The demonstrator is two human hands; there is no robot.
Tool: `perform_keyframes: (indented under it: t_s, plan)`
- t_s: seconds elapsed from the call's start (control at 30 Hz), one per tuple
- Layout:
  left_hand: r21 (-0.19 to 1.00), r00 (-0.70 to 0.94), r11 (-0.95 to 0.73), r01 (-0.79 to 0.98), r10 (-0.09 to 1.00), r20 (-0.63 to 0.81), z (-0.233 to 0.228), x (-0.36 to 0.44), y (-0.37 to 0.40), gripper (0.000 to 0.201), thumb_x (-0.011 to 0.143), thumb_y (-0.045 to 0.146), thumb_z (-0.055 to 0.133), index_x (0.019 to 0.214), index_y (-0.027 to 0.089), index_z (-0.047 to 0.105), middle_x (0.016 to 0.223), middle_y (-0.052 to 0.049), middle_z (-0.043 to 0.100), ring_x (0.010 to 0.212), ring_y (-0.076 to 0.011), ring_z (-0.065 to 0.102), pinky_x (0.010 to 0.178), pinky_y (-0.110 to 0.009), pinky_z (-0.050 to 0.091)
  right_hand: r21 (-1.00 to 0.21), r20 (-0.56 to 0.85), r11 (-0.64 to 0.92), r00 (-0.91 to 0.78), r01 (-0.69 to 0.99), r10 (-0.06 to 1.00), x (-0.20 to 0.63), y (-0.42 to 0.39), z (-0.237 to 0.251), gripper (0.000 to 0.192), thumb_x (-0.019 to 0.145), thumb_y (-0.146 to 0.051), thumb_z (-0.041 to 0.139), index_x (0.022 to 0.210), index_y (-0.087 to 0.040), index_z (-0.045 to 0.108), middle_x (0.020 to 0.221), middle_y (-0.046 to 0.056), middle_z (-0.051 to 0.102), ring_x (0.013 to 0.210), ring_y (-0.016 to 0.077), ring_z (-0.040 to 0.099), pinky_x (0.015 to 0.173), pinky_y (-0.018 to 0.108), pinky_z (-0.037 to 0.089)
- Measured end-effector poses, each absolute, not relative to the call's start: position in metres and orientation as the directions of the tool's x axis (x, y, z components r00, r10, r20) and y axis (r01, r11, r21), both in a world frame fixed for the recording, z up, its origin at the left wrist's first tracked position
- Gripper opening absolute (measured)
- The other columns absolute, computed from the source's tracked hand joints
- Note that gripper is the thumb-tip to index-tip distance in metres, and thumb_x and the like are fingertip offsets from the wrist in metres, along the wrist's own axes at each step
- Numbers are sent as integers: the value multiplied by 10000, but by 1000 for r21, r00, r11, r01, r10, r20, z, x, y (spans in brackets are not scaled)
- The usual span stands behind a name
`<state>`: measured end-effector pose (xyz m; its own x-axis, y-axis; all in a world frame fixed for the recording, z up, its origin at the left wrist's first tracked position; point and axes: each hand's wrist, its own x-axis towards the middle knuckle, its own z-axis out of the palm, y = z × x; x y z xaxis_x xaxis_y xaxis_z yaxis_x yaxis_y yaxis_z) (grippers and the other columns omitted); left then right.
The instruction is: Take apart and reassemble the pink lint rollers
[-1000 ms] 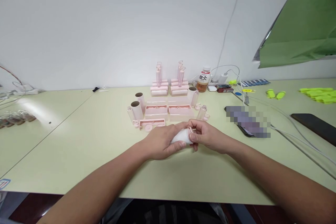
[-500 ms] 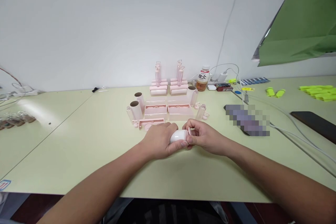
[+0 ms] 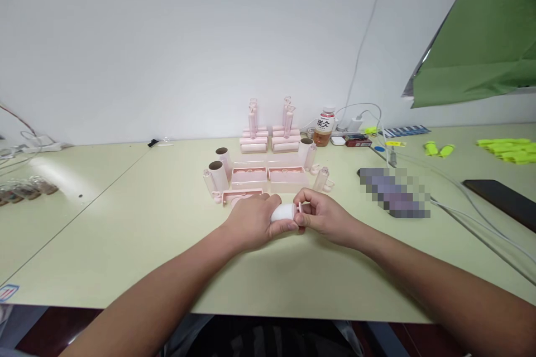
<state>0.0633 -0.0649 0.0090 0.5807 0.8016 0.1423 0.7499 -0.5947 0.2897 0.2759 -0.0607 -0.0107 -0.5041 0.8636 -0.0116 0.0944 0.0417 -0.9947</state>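
Observation:
My left hand (image 3: 251,220) is wrapped round a white roll (image 3: 283,213), which looks like a lint roller roll, held level just above the table. At the roll's right end, my right hand (image 3: 322,215) pinches a pale pink round end piece (image 3: 299,210) between thumb and fingers. The end piece is close against the roll; whether it is seated cannot be made out. Just beyond my left hand lies an open pink case (image 3: 242,196), partly hidden by it. Two more open pink cases (image 3: 249,174) stand side by side behind.
Upright rolls with brown cores (image 3: 217,166) and clear pink handles (image 3: 321,178) flank the cases. Closed pink cases (image 3: 253,145) with upright handles stand by the wall. To the right are a drink bottle (image 3: 324,128), a pixelated flat item (image 3: 393,192), white cables and a dark phone-like slab (image 3: 498,201).
My right hand has turned slightly, and the pink end piece now sits closer to the roll's end. The left hand keeps its hold. The view has shifted very slightly.

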Motion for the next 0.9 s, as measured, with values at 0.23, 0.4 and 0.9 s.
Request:
perform_keyframes:
  t_s: [0.23,0.4,0.9]
  plan:
    - [243,548,-559,793,828,119,9,65,-64,692,840,803,273,967,190,568,868,-74,632,782,-247,597,568,-295,342,-993,29,86,-522,86,852,277,-55,-18,450,750,-549,742,890,-194,504,659,-20,597,620,134,537,600,263,395]
    - [252,529,-542,802,840,123,9,66,-66,708,831,809,283,980,183,577,895,-87,630,800,-255,605,600,-309,390,-985,46,123,-496,124,867,279,-57,-14,390,783,-496,719,948,-193,539,724,-4,613,660,147,553,611,268,401]
    - [544,381,-419,727,905,188,7,68,-67,588,834,745,435,946,182,565,865,-58,656,754,-231,596,598,-291,364,-752,457,512,-232,416,859,287,-58,2,233,849,-438,632,896,-209,639,842,51,638,688,178,579,629,311,469]
